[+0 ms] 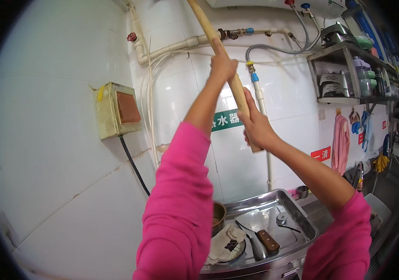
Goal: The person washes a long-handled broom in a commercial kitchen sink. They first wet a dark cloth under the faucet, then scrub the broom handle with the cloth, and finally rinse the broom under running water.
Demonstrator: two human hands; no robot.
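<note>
A pale wooden pole [238, 91] slants in front of the white tiled wall, its upper end leaving the top of the picture. My left hand [223, 65] is wrapped around it higher up. Lower down, near the pole's bottom end, my right hand [257, 126] grips it too. Below my arms sits a stainless steel tray [288, 201] holding a wooden-handled spatula or scraper [267, 240], a second metal-handled tool [258, 247], a small round metal piece [282, 219] and a cloth [228, 243] on a plate. My left sleeve partly hides a metal pot [219, 214].
Beige pipe [171, 47] and a grey hose [276, 51] run along the wall under a white water heater [273, 5]. An electrical box [117, 110] juts out at left. A metal shelf [353, 52] with bottles and metal items is at right, above a hanging pink cloth [340, 141].
</note>
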